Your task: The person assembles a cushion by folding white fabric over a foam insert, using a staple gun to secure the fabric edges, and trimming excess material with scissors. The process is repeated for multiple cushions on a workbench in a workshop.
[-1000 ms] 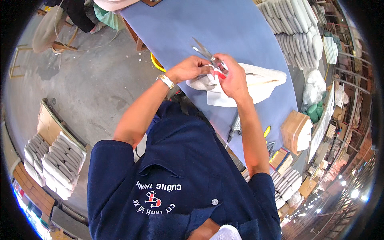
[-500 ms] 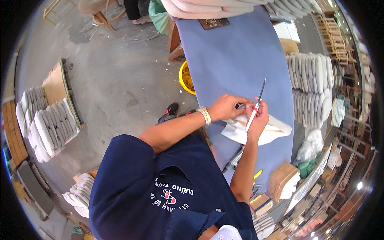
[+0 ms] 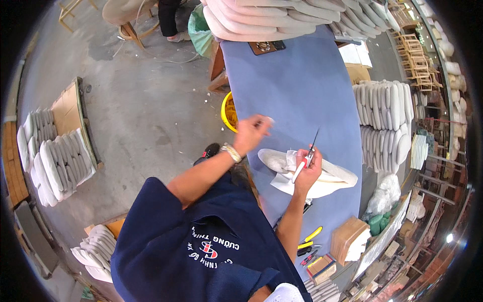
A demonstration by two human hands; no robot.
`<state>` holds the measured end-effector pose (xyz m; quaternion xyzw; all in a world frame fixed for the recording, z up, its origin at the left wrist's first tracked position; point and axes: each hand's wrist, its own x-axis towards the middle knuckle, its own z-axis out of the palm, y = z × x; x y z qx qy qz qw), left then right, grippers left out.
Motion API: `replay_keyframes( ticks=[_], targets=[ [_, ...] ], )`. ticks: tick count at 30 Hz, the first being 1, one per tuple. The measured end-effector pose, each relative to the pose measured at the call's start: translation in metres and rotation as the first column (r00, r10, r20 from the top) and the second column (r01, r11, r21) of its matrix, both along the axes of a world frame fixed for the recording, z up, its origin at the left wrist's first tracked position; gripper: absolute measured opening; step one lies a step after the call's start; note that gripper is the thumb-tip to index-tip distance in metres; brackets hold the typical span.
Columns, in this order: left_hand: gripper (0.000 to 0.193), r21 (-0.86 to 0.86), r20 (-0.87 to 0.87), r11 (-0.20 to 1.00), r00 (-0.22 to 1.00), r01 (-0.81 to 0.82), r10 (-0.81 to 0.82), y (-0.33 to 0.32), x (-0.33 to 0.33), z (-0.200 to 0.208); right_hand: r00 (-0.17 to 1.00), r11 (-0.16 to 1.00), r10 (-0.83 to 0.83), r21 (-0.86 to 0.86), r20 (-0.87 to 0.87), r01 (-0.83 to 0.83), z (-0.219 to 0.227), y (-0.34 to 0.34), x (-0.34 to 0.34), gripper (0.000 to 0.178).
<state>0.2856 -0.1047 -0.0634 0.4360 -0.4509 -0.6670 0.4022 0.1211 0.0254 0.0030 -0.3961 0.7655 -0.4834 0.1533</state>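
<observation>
My right hand is closed round a knife with a white and red handle and a thin dark blade pointing away from me. It is over a pale fabric cushion lying on the blue tabletop. Loose white fabric spreads from the cushion's near side. Off to the left, my left hand is raised near the table's left edge, apart from the cushion. Its fingers are curled, with a small whitish scrap at the tips.
Stacked pale cushions cover the far end of the table; more cushions stand beyond its right edge. A yellow bucket sits on the floor at left. Yellow-handled pliers and a cardboard box lie near my right forearm.
My left hand has come away from the cushion toward the left, uncovering the cushion's rounded end. The right hand keeps the knife and stays over the cushion.
</observation>
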Motion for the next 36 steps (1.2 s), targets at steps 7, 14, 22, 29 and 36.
replay_keyframes(
  ticks=[7, 14, 22, 29, 36],
  targets=[
    [0.025, 0.408, 0.346, 0.890, 0.937, -0.202, 0.053, -0.024, 0.084, -0.115, 0.996, 0.999, -0.040, 0.020, -0.082, 0.042, 0.000, -0.004, 0.005, 0.041],
    [0.055, 0.600, -0.046, 0.783, 0.984, 0.163, -0.170, -0.027, 0.072, -0.175, 0.996, 0.996, -0.035, 0.085, -0.083, 0.042, 0.007, -0.027, -0.003, 0.041],
    [0.037, 0.455, 0.588, 0.836, 0.601, 0.306, -0.541, 0.088, 0.227, -0.276, 0.992, 0.997, 0.031, 0.070, -0.122, -0.022, -0.011, -0.059, -0.018, 0.040],
    [0.044, 0.596, 0.649, 0.801, 0.558, 0.050, -0.517, 0.152, 0.303, -0.252, 0.998, 1.000, 0.002, -0.006, -0.062, -0.002, -0.016, -0.048, -0.022, 0.043],
    [0.041, 0.560, 0.512, 0.827, 0.766, 0.046, -0.389, 0.098, 0.229, -0.217, 0.996, 0.999, -0.028, 0.024, -0.087, 0.030, -0.014, -0.044, -0.016, 0.044]
  ],
)
